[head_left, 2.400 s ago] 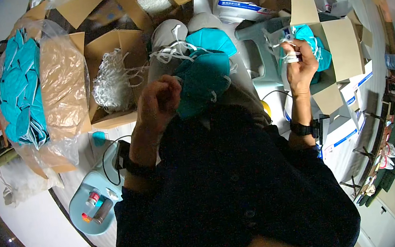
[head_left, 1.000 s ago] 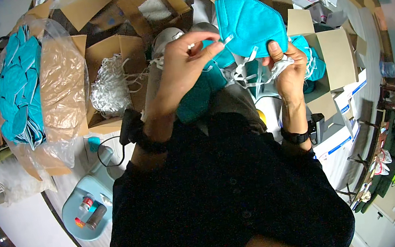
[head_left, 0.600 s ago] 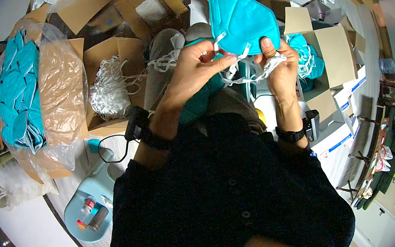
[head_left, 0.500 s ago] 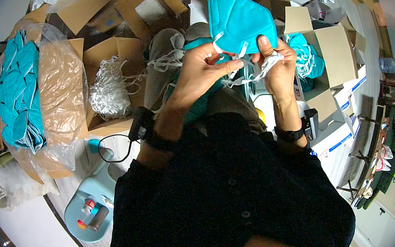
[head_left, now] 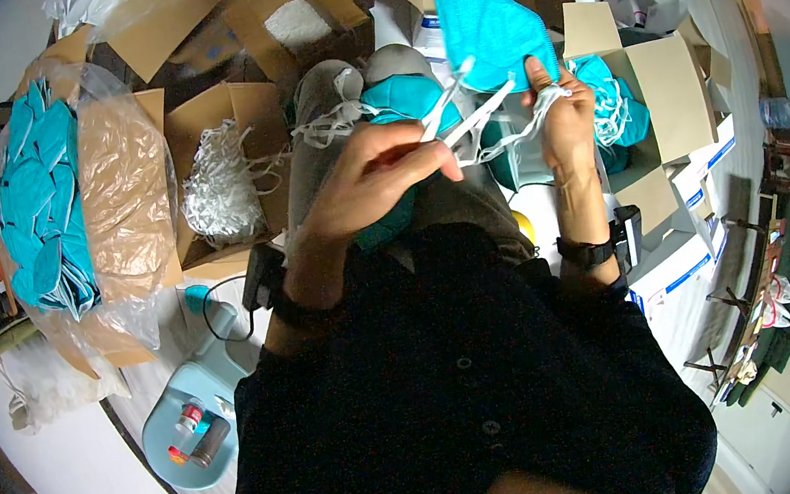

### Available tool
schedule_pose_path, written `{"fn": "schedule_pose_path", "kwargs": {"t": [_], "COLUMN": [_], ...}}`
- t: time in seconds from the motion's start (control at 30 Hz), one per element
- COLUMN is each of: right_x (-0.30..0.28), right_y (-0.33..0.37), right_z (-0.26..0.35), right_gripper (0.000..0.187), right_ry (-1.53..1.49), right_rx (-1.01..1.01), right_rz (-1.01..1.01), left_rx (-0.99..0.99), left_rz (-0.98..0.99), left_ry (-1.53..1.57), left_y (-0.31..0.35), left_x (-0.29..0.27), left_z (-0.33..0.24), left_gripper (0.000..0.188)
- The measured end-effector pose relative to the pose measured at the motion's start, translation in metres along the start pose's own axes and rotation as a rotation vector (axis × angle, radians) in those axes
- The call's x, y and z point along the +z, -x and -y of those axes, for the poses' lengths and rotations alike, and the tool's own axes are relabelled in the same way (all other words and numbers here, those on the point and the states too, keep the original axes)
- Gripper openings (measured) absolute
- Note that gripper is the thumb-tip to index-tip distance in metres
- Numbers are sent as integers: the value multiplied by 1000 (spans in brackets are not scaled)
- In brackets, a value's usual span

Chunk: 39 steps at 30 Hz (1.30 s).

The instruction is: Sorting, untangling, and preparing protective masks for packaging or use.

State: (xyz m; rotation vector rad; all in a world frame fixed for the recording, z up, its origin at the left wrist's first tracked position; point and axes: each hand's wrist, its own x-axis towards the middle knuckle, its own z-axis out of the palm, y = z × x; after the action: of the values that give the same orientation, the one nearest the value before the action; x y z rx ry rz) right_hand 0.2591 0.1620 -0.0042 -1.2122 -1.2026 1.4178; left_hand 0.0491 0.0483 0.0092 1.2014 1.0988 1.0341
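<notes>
My right hand [head_left: 566,117] pinches a teal folded face mask [head_left: 495,39] by its lower right edge, thumb on top. A bunch of white elastic straps [head_left: 526,136] hangs at that same hand. Left of the mask, my left hand [head_left: 375,177] is closed on white ear loops [head_left: 476,121], pulled out taut from the mask's lower edge. More teal masks [head_left: 406,96] lie on my lap, partly hidden behind my left hand. Further white straps [head_left: 335,122] drape over my left knee.
A cardboard box [head_left: 249,106] holding a heap of white straps [head_left: 222,192] stands left of my legs. Beyond it, a plastic-lined box holds stacked teal masks [head_left: 46,205]. At right, an open box [head_left: 677,96] holds strapped masks [head_left: 619,104]. A pale blue stool [head_left: 164,456] carries bottles.
My left hand has drawn back left and down from the mask, stretching the loops. The mask has shifted slightly right in my right hand, uncovering a mask on my lap.
</notes>
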Motion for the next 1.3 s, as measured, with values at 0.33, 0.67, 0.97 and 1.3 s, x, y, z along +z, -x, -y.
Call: {"fn": "schedule_pose_path", "kwargs": {"t": [0.33, 0.67, 0.97, 1.3], "right_x": [-11, 38, 30, 31], "right_y": [-11, 20, 13, 17], "right_z": [-28, 12, -1, -32], "right_gripper": [29, 53, 13, 13], "right_ry": [448, -3, 228, -734], "right_rx": [-80, -105, -124, 454], "right_rz": [105, 706, 680, 430], "left_rx": [49, -218, -68, -33], "left_rz": [-158, -66, 23, 124], "left_ry": [425, 419, 37, -145], "left_y": [-1, -6, -2, -22], "left_x": [-10, -10, -11, 22], "left_z": [28, 19, 17, 22], "left_gripper": [35, 35, 27, 26]}}
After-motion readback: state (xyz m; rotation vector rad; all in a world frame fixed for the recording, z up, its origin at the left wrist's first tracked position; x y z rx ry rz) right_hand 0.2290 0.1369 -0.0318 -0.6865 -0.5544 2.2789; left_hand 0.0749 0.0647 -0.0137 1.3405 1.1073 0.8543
